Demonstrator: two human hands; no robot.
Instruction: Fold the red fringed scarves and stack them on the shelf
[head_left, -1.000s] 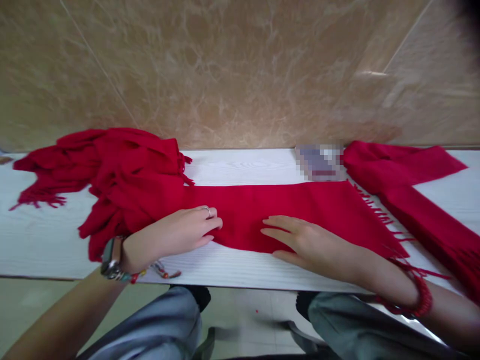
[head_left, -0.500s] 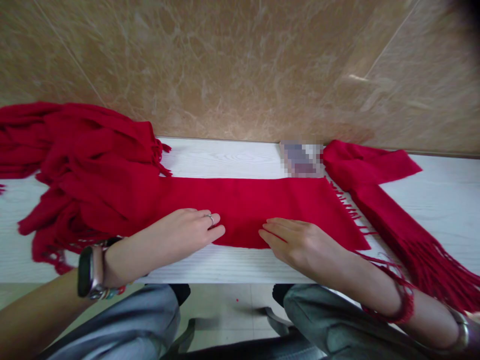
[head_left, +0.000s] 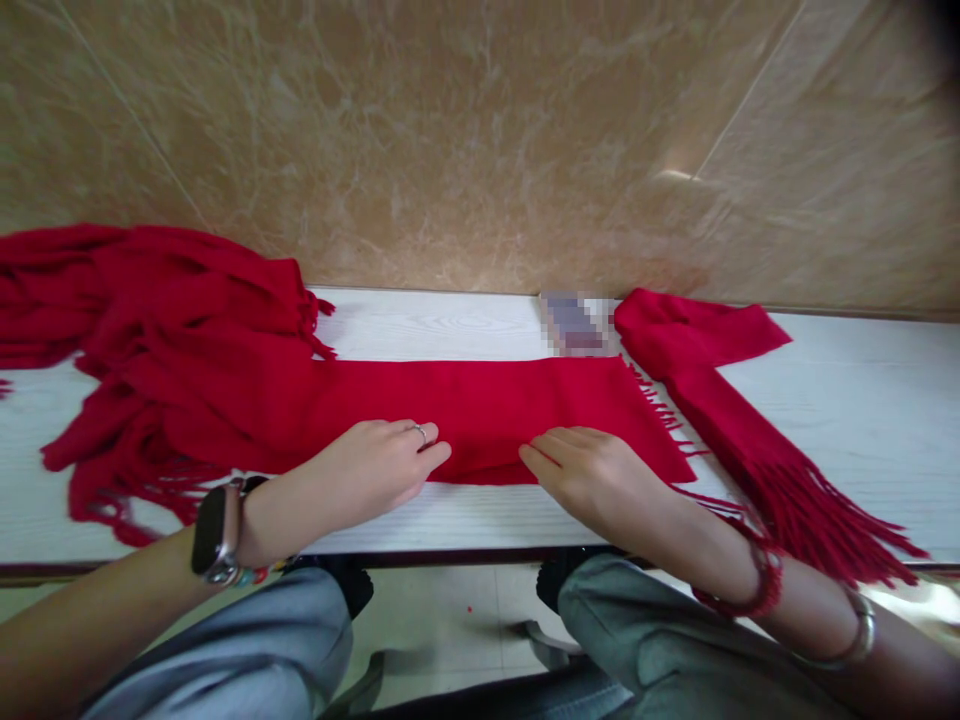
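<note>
A red scarf [head_left: 480, 400] lies flat across the white table, its fringed end to the right and its other end running into a crumpled heap. My left hand [head_left: 390, 455], with a ring and a watch at the wrist, has its fingers bent and closed on the scarf's near edge. Opposite it, my right hand [head_left: 581, 465] pinches the same edge, thumb and fingers together. A slight crease shows in the cloth between the two hands. The fingertips are partly hidden.
Crumpled red scarves [head_left: 172, 330] are heaped at the left. On the right lies a folded red scarf [head_left: 720, 400] with long fringe. A blurred-out flat object [head_left: 574, 325] sits near the marble-patterned wall [head_left: 450, 150]. The white table's [head_left: 420, 320] front edge runs above my knees.
The view has shifted slightly, so the right-hand things appear farther left. Both hands' fingers, earlier flatter on the cloth, are now more bent at the near edge, where a crease shows.
</note>
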